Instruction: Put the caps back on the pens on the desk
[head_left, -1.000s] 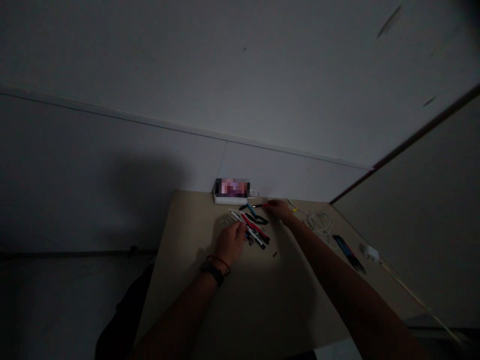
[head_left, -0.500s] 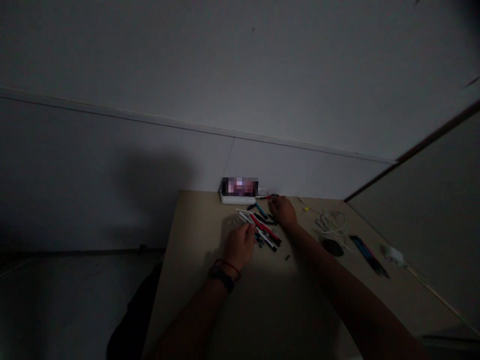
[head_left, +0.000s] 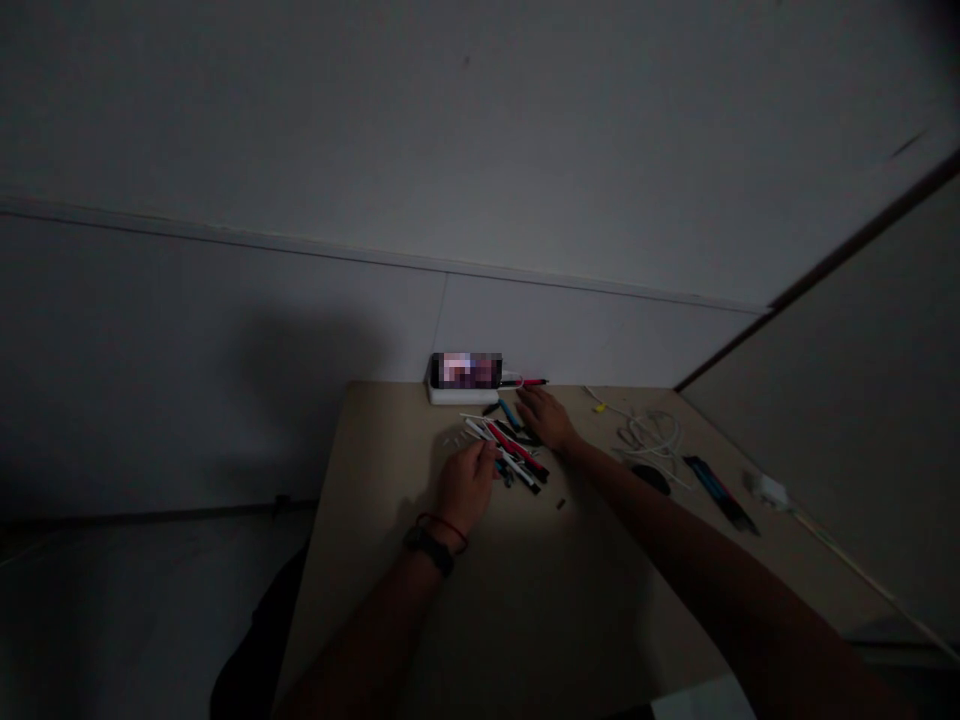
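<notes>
My left hand (head_left: 466,487) is closed in a pinch at the near left side of a loose pile of pens. Whatever its fingertips hold is hidden. In the pile lie a red pen (head_left: 517,448), a white pen with a black end (head_left: 521,473) and several dark parts. My right hand (head_left: 547,420) rests beyond the pile, its fingers stretched toward the wall and nothing seen in them. Just past those fingertips a red and black pen (head_left: 534,382) lies by the wall. A blue pen part (head_left: 509,415) is left of the right hand.
A lit phone (head_left: 466,371) leans on a white box (head_left: 463,397) against the wall. To the right are a coiled white cable (head_left: 651,435), a black mouse-like object (head_left: 651,479), a dark packet of pens or refills (head_left: 721,495) and a white plug (head_left: 771,491). A small dark piece (head_left: 561,504) lies nearer me.
My right hand has let go of the red and black pen by the wall, and its fingers have straightened. The left hand keeps its pinch. The view has shifted slightly.
</notes>
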